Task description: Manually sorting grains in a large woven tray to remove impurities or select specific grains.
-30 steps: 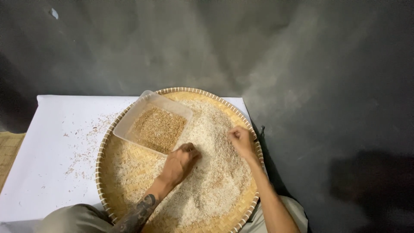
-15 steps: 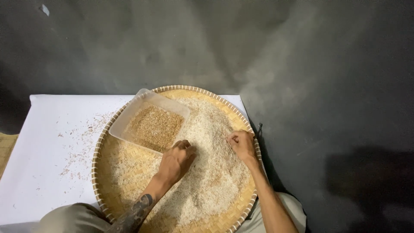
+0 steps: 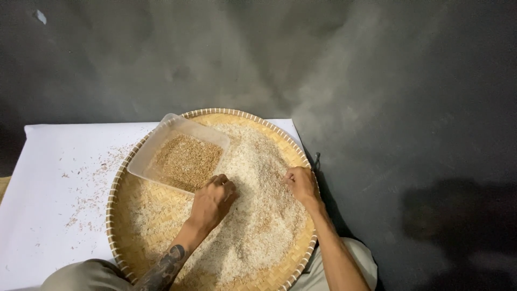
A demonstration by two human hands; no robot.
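A round woven bamboo tray (image 3: 121, 237) lies in front of me, spread with white rice (image 3: 258, 215). A clear plastic container (image 3: 161, 137) holding brownish unhusked grains (image 3: 186, 161) rests tilted on the tray's upper left rim. My left hand (image 3: 212, 200) sits in the rice just below the container's near edge, fingers curled and pinched together over the grains. My right hand (image 3: 301, 185) rests on the rice near the tray's right rim, fingers bent down into the grains. Whether either hand pinches grains is hidden.
A white sheet (image 3: 48, 178) under the tray covers the floor at left, with scattered husks (image 3: 89, 188) on it. Dark grey concrete floor (image 3: 388, 108) lies beyond and to the right. My knees (image 3: 81, 275) show at the bottom edge.
My left hand has shifted slightly up toward the container's edge. The right hand stays near the right rim, picking in the rice.
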